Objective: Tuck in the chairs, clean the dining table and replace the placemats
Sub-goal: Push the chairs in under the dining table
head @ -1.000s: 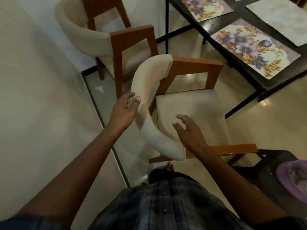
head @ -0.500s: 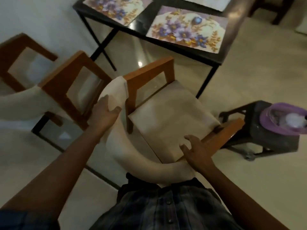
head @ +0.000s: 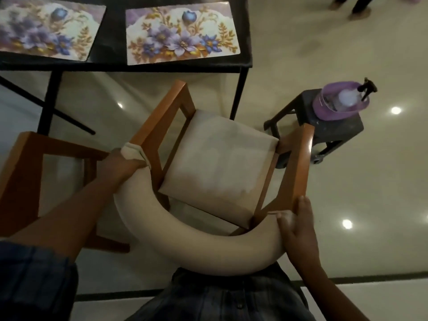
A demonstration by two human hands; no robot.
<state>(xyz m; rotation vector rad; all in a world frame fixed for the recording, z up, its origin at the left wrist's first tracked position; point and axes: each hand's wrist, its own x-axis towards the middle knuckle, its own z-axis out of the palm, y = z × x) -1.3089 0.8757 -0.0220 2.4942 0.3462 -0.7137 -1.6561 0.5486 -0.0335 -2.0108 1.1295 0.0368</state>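
Swung round since a moment ago, the armchair (head: 217,165) now faces the dining table (head: 115,64), just short of its right end. My left hand (head: 118,165) and right hand (head: 298,230) grasp, I think, the backrest (head: 208,249) ends. I'd push evenly, clearing the table leg (head: 238,93).

1. A dark stool (head: 335,128) stands on the floor (head: 347,54), at the right of the view.
2. A purple bowl (head: 324,112) sits on top of the stool.
3. In the bowl lies what looks like a clear bottle (head: 346,98) with a black pump head; the blur leaves it unsure.
4. The floor is pale and glossy, with round light spots (head: 396,110) on it.
5. A dark strip (head: 370,274) crosses the floor low down.
6. At the top right edge, someone's feet (head: 360,15) stand on the floor.
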